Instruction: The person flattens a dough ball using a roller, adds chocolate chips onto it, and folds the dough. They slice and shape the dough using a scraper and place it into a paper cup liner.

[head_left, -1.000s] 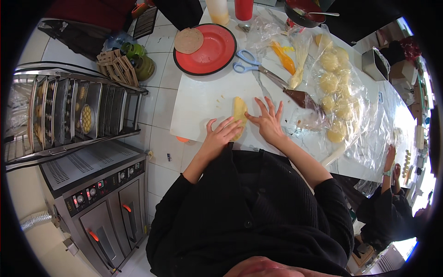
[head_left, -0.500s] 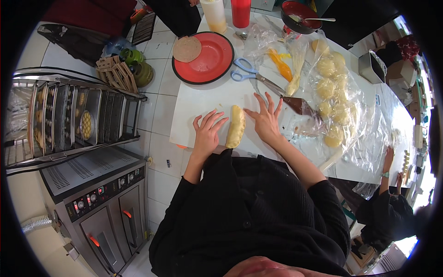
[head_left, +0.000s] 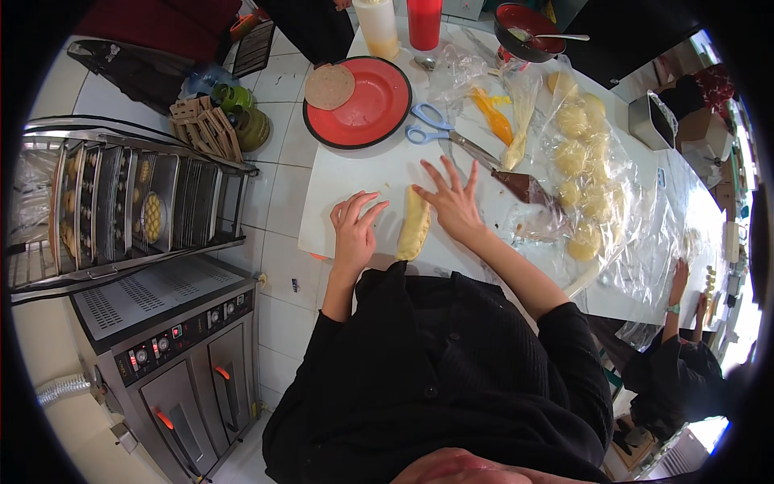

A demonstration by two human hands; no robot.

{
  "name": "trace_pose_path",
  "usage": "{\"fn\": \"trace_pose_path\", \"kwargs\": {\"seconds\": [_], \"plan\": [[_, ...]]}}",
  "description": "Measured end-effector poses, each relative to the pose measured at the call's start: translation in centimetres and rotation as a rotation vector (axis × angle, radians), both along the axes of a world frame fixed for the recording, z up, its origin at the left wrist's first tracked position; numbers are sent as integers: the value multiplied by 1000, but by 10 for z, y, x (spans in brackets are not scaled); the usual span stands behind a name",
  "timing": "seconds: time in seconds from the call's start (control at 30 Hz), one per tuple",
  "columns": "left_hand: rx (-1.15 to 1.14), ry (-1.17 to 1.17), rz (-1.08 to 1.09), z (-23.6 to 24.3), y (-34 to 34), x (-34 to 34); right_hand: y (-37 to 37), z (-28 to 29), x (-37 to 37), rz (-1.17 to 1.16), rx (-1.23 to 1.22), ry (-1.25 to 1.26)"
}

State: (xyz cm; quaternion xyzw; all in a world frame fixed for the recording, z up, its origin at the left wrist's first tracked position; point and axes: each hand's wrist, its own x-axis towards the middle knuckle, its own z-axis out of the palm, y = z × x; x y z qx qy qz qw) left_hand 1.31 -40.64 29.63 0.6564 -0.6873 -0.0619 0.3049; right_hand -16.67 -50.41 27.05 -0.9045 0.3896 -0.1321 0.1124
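Note:
A long roll of pale dough [head_left: 414, 229] lies on the white tabletop close to my body, a pinched seam along its side. My right hand [head_left: 456, 205] has its fingers spread, and the thumb side touches the far end of the roll. To the left of the dough, my left hand [head_left: 353, 228] rests at the table with loosely curved fingers apart and nothing in them. Beyond the hands lie scissors with blue handles [head_left: 430, 123] and a piping bag of dark brown filling [head_left: 520, 185].
A red plate [head_left: 367, 113] with a round brown slice stands at the far left. Several dough balls [head_left: 572, 157] sit under clear plastic on the right. An orange-filled piping bag [head_left: 493, 115] and a bowl with a spoon [head_left: 524, 40] are farther back. A tray rack [head_left: 129, 202] stands left.
My right hand has moved slightly left and onto the far end of the dough roll. My left hand has shifted a little left, away from the roll.

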Motion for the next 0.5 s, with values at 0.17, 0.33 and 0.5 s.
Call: {"fn": "trace_pose_path", "kwargs": {"seconds": [0.17,0.33,0.5], "plan": [[-25,4,-5,0,-1,1,-10,10,5,22,-16,138],[26,70,-89,-2,-12,-9,-17,10,5,-56,117,61],[147,113,-258,-34,-14,-33,-42,38,-19,-201,123,-333]]}}
